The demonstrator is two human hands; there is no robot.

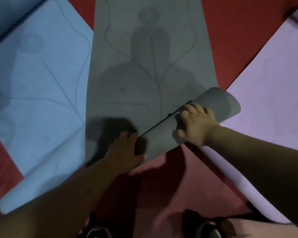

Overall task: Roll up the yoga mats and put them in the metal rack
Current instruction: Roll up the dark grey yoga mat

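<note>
Where it curls, grey mat skews.

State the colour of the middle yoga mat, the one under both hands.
The yoga mat is grey with faint darker line markings; the head view shows it.
</note>
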